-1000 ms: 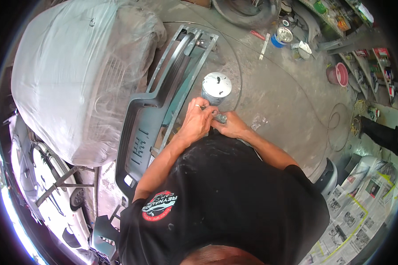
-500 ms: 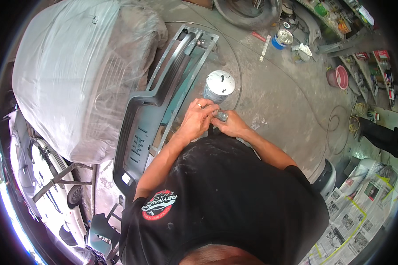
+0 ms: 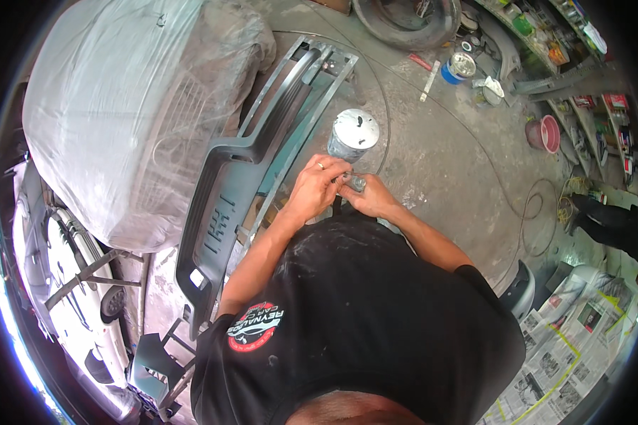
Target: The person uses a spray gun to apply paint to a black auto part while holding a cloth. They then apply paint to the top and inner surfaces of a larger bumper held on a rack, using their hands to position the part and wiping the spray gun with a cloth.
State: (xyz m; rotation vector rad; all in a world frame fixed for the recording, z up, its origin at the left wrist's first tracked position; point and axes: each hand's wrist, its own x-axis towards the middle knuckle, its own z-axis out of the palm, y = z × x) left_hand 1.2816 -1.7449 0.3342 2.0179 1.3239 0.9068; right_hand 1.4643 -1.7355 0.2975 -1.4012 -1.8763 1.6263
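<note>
Both my hands meet in front of my chest, close to the near side of a bucket (image 3: 354,129) with a white lid and dark spots on top. My right hand (image 3: 373,197) is closed round a small, clear greyish object (image 3: 358,183), whose kind I cannot make out. From the left, my left hand (image 3: 315,188), with a ring on one finger, has its fingers bent together at the end of that object. Its fingertips are partly hidden, so what they pinch does not show. A dark grey car bumper (image 3: 223,202) lies on a metal stand (image 3: 333,83) left of my hands.
A plastic-covered car (image 3: 113,120) fills the left. Beyond the bucket are a tire (image 3: 407,25), a blue-and-silver can (image 3: 459,69) and a pink bucket (image 3: 544,134). A hose (image 3: 528,205) winds over the floor at right. Newspaper-covered parts (image 3: 567,347) lie lower right; another person's leg (image 3: 606,223) shows at right.
My view has shifted slightly. Both hands stay together at the small clear object, with only slight finger movement. The person's leg at the right edge has shifted a little.
</note>
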